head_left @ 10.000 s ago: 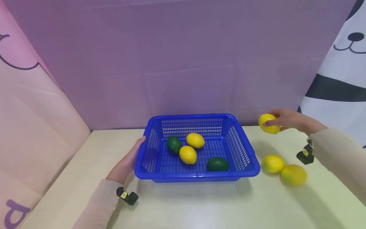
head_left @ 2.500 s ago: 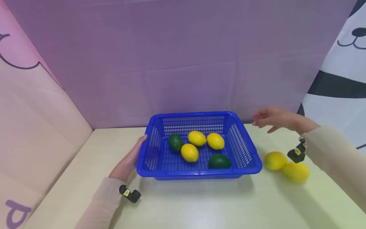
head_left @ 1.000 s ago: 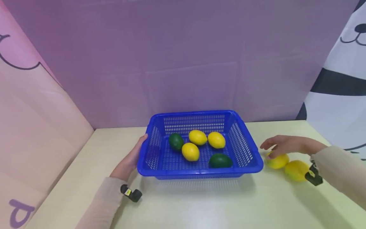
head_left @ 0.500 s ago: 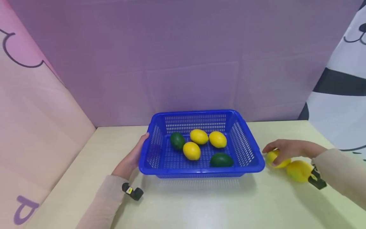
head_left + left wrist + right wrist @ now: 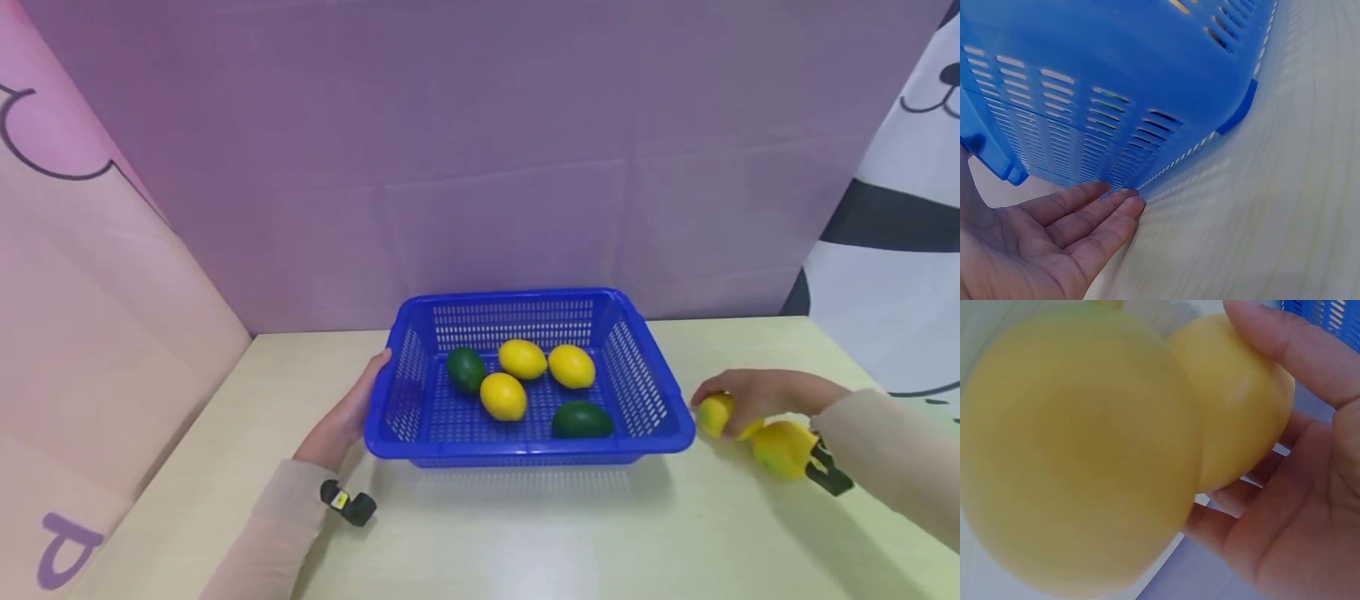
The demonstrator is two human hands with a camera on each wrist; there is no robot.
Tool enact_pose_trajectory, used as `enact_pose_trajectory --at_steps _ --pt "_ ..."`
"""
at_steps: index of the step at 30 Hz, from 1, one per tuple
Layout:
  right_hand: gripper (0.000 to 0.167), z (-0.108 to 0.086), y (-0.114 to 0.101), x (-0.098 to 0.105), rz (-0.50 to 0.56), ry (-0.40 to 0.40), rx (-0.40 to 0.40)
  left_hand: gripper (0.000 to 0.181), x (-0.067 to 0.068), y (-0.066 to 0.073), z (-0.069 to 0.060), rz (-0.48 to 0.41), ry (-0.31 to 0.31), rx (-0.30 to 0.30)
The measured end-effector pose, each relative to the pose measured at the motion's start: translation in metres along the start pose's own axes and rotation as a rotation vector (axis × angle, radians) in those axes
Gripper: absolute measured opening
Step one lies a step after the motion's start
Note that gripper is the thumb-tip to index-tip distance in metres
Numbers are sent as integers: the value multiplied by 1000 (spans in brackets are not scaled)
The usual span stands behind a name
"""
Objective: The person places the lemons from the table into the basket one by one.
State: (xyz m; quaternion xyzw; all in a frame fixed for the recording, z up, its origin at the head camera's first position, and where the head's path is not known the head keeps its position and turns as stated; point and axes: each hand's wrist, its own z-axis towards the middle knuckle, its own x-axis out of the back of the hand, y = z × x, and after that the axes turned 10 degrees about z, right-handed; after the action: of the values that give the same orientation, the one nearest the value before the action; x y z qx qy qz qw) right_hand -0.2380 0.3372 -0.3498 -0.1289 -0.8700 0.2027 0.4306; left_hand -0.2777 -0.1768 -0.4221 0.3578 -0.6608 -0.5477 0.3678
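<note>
A blue perforated plastic basket [image 5: 525, 454] stands mid-table, holding several lemons, such as one at the front [image 5: 503, 397], and two dark green avocado-like fruits [image 5: 582, 420]. My left hand [image 5: 341, 425] is at its left side. In the left wrist view the straight fingers [image 5: 1094, 225] touch the outer wall below the rim; in the head view the thumb tip rests at the rim. On the table to the right, my right hand [image 5: 765, 393] grips a yellow lemon [image 5: 716, 412] between thumb and fingers. A second, larger-looking yellow fruit [image 5: 1079, 450] sits beside it, partly hiding the lemon in the right wrist view.
The pale table [image 5: 510, 533] runs back to a purple cloth wall [image 5: 510, 167]. Printed panels stand at the left [image 5: 90, 267] and right [image 5: 892, 208]. The basket's right rim is a short way from the right hand. Each wrist wears a small black camera.
A lemon held in my right hand earlier now lies in the basket. That hand has since come down onto another lemon and its fingers have closed around it. My left hand stays at the basket.
</note>
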Motion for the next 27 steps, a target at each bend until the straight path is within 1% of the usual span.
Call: enact_pose_trajectory --at_steps 5,14,21,27 --pt "51 0 0 1 -15 3 3 77 0 -1 1 -4 7 0" --pt "45 0 -4 3 -44 2 44 78 1 0 1 3 4 -10" --pt "48 1 -8 8 -55 13 73 77 0 -1 0 -7 7 -9" --pt "51 0 -10 14 -54 22 87 78 0 -1 0 6 7 -14"
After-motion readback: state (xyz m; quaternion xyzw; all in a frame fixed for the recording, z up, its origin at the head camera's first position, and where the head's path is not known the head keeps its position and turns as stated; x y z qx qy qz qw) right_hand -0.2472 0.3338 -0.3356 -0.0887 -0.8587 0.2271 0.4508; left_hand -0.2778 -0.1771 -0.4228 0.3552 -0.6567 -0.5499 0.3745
